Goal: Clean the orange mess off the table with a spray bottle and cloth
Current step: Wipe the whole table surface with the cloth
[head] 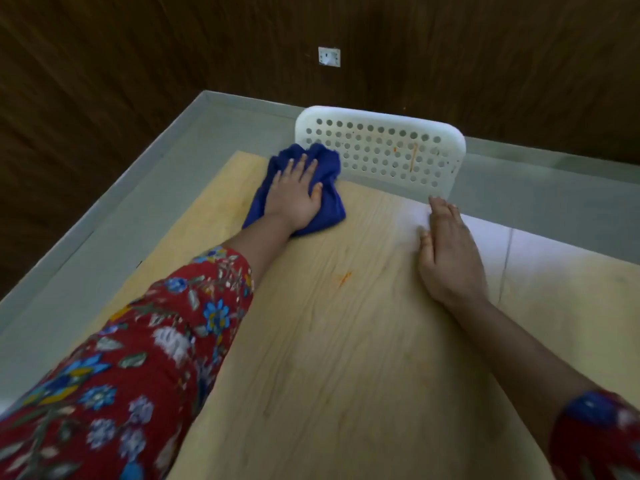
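- Cloth [304, 188], blue and bunched, lies at the bench's [346, 358] far edge under the flat, spread left hand [294, 195].
- Right hand [446, 251] rests open, palm down, gripping nothing.
- Orange smear [344, 278] remains mid-bench: drag the cloth back over it, pressing firmly.

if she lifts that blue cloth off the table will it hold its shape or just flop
Probably flop: the blue cloth lies bunched in soft folds under the left hand. It looks thin, so likely light. Pushed across the table, it would probably bunch and drag rather than slide neatly.
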